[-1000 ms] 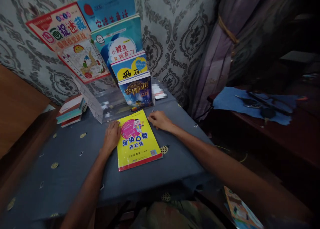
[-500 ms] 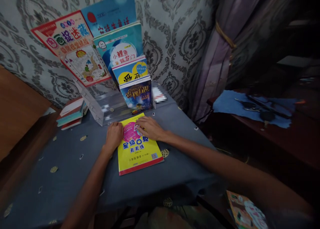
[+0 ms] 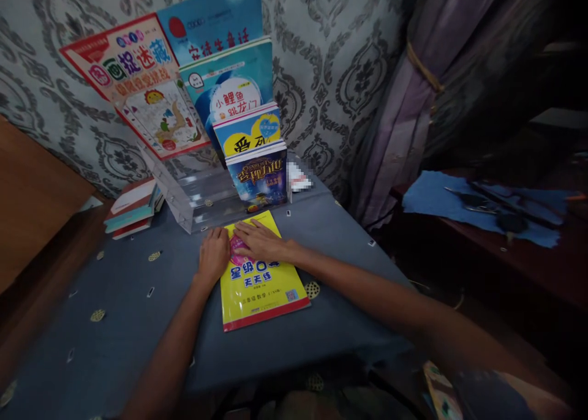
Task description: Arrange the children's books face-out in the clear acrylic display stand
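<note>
A yellow workbook (image 3: 261, 294) with a red bottom strip lies closed and flat on the blue tablecloth, its cover facing up. My left hand (image 3: 214, 253) is at its upper left edge, fingers bent together and gripping that edge; the thumb is mostly hidden. Across the upper cover lies my right hand (image 3: 260, 241), palm down with its fingers stretched out over the pink circle. Just beyond the workbook stands a clear book rack (image 3: 172, 193) with several upright books, among them a dark blue one (image 3: 260, 178) in front.
Small stacked books (image 3: 133, 206) lie left of the rack. A white item (image 3: 298, 178), partly pixelated, sits behind it at the right. On a dark red surface at right, a blue cloth (image 3: 427, 193) bears dark objects. An orange-green book (image 3: 441, 389) shows low at right.
My right hand has slid left across the cover, from the circle's right side over its middle. My left hand stays at the left edge. The view has shifted slightly.
</note>
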Tool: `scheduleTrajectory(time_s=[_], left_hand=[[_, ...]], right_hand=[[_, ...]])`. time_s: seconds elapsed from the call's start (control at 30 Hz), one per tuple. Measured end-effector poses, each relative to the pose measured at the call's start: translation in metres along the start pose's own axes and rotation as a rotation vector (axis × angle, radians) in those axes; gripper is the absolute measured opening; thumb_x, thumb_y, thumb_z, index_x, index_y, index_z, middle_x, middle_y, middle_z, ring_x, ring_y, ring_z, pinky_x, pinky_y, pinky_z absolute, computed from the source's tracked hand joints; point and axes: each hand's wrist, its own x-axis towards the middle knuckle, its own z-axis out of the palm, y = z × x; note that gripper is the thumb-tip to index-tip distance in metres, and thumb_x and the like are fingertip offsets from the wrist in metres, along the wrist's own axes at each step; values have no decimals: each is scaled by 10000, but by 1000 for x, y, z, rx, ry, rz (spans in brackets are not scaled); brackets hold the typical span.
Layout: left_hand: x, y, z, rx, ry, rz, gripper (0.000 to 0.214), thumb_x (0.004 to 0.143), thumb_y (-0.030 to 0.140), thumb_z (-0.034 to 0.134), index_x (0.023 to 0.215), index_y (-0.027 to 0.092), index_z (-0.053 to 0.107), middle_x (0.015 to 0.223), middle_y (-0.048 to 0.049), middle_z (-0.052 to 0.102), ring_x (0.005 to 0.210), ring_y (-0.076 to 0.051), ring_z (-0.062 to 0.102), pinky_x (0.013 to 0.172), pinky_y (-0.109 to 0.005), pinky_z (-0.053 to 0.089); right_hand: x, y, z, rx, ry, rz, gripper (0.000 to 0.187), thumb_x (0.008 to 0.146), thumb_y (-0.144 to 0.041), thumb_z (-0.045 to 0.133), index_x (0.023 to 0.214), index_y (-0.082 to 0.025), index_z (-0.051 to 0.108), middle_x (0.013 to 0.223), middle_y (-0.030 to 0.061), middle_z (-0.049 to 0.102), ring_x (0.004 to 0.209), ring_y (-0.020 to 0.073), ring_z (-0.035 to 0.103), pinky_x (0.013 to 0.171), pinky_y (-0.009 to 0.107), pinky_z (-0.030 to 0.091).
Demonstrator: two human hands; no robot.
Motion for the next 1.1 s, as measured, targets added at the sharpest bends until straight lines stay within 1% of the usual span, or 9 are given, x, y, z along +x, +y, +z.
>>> scheduleTrajectory(time_s=[0.13, 0.23, 0.33, 0.4, 0.6, 0.77, 0.9, 1.0, 1.1], left_hand=[[-1, 1, 0, -11, -1, -6, 253, 1010, 172, 386, 1027, 164, 639, 1068, -119, 669, 1047, -269, 596, 883, -378, 468], [-1, 1, 0, -21, -6, -8, 254, 1012, 178, 383, 1040, 160, 635, 1085, -123, 666, 1053, -272, 593, 876, -384, 474], [-2, 1, 0, -24, 5, -11, 256, 1015, 188, 379, 1036, 167, 634, 1092, -125, 667, 1054, -273, 594, 880, -387, 474], [-2, 1, 0, -24, 12, -6, 258, 1014, 188, 377, 1029, 171, 634, 1088, -126, 668, 1059, -277, 595, 889, -393, 473], [-1, 1, 1, -17, -8, 1, 281, 1011, 189, 361, 1050, 159, 637, 1131, -157, 665, 1078, -310, 590, 896, -432, 471], [0, 0, 6, -112, 18, 59, 319, 1030, 236, 352, 1129, 156, 645, 1245, -151, 653, 1162, -288, 591, 1040, -443, 431], [0, 0, 8, -181, 11, 107, 357, 1042, 296, 370, 1248, 143, 618, 1371, -149, 616, 1272, -275, 564, 1158, -467, 348], [-2, 6, 9, -219, -8, 162, 404, 1039, 334, 398, 1345, 137, 573, 1454, -148, 569, 1363, -271, 508, 1202, -481, 297], [-3, 20, 9, -273, -19, 255, 437, 1035, 362, 416, 1398, 155, 543, 1500, -131, 535, 1401, -252, 477, 1196, -457, 323]], right_hand=[[-18, 15, -8, -20, 2, 54, 583, 1009, -493, 458, 1478, -147, 479, 1563, 164, 454, 1489, 285, 362, 1230, 471, 273], [-34, 29, -17, -28, 11, 113, 557, 1024, -480, 429, 1486, -172, 474, 1560, 152, 463, 1490, 280, 359, 1227, 490, 275], [-48, 39, -25, -20, 23, 176, 554, 1036, -479, 394, 1485, -165, 475, 1565, 165, 448, 1491, 292, 357, 1220, 538, 271], [-54, 44, -28, -12, 26, 204, 556, 1038, -473, 393, 1483, -151, 476, 1570, 173, 439, 1489, 293, 360, 1219, 544, 270], [-56, 46, -27, 7, 36, 202, 532, 1045, -448, 397, 1479, -151, 479, 1577, 168, 429, 1479, 286, 378, 1212, 552, 274], [-56, 43, -30, 2, 16, 206, 524, 1046, -415, 405, 1479, -129, 475, 1586, 175, 413, 1489, 285, 358, 1224, 535, 248], [-55, 42, -30, -13, 3, 212, 521, 1043, -401, 411, 1474, -113, 477, 1589, 179, 407, 1491, 286, 353, 1226, 525, 244], [-55, 44, -26, -16, 28, 201, 513, 1047, -415, 386, 1473, -148, 483, 1589, 158, 416, 1487, 285, 359, 1217, 537, 255], [-56, 46, -24, -15, 47, 194, 508, 1052, -406, 352, 1471, -152, 487, 1574, 156, 441, 1483, 286, 366, 1210, 546, 261]])
